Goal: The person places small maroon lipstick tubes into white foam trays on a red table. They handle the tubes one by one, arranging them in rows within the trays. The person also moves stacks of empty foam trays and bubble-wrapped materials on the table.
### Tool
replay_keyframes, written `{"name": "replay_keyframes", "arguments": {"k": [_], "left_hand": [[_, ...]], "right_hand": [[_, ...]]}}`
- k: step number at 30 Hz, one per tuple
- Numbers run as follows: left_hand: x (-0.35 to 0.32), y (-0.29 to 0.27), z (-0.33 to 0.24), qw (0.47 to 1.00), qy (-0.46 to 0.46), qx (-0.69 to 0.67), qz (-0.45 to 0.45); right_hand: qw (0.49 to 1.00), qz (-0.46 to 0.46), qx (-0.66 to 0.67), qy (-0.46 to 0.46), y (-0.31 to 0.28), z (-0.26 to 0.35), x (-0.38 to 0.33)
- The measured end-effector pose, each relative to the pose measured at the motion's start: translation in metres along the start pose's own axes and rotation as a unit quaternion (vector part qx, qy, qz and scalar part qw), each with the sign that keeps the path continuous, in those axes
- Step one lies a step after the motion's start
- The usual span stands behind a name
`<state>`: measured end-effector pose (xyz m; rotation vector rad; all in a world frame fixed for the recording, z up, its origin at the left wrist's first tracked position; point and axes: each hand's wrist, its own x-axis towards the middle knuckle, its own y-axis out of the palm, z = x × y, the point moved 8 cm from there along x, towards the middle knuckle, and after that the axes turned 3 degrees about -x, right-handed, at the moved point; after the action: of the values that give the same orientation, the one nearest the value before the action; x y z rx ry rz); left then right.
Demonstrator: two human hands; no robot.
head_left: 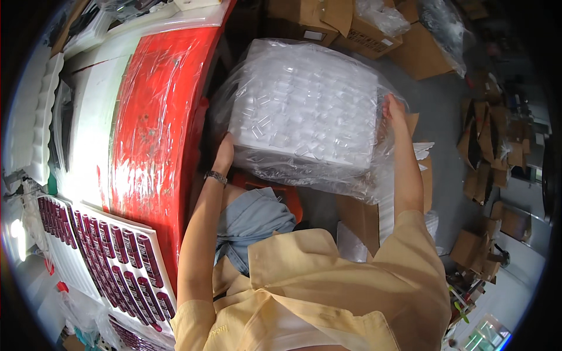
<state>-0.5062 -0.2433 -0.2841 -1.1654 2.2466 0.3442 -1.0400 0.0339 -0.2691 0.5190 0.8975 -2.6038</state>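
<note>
Between my two hands is a white tray (307, 105), or stack of trays, with rows of small clear pieces on top and a loose clear plastic bag (304, 171) around it. My left hand (224, 153) grips its near left corner, the fingers mostly hidden behind the edge. At the right side my right hand (394, 109) has curled fingers closed on the bagged edge. The load's underside and whatever supports it are out of sight.
To the left runs a table with a red, plastic-covered top (155, 99). A white board with rows of dark purple tubes (126, 257) lies at its near end. Open cardboard boxes (304, 20) stand beyond the load, and more cartons (486, 152) line the right. An orange stool (291, 199) shows below.
</note>
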Motion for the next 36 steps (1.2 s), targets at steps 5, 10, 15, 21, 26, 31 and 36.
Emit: {"name": "replay_keyframes", "arguments": {"k": [5,10,15,21,26,31,36], "left_hand": [[0.007,-0.005,0.016,0.998,-0.023,-0.059,0.002],[0.005,0.013,0.0,0.998,-0.001,-0.043,-0.053],[-0.007,0.001,-0.003,0.991,-0.098,-0.093,-0.018],[-0.01,0.03,-0.013,0.983,-0.074,-0.163,0.05],[-0.019,0.033,-0.02,0.976,-0.088,-0.19,0.064],[-0.027,0.037,-0.029,0.976,-0.076,-0.18,0.098],[-0.044,0.034,-0.044,0.975,-0.057,-0.2,0.072]], "right_hand": [[0.998,-0.001,-0.059,-0.031,0.015,0.035,0.013],[0.995,0.064,-0.071,-0.004,0.034,0.011,0.02],[0.995,0.088,-0.008,0.038,0.067,0.032,-0.03],[0.996,0.063,-0.004,0.06,0.058,0.029,-0.008],[0.98,0.144,0.133,0.047,0.078,0.057,-0.04],[0.961,0.224,0.155,0.057,0.082,0.067,-0.052],[0.956,0.229,0.182,0.031,0.07,0.08,-0.063]]}}
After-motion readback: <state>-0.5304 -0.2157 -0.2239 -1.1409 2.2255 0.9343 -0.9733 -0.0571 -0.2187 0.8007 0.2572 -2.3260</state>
